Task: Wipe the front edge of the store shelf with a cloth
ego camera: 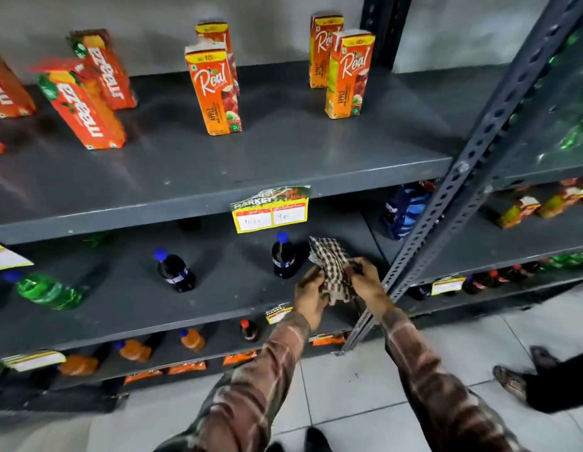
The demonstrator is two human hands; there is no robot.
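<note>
Both hands hold the checked cloth (332, 269) between them in front of the second shelf (218, 308) of a grey metal rack. The left hand (311, 300) has its grip closed on the cloth's lower left part; the right hand (365, 282) pinches its right side, fingers curled shut. The cloth's upper end sticks up free, just beside a dark cola bottle (283, 256). It touches no shelf edge. Apple juice cartons (215, 93) stand on the shelf above.

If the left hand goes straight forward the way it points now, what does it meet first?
Probably the dark cola bottle on the shelf. The left hand, holding the checked cloth with the right hand, points up towards it; depth is unclear.
</note>
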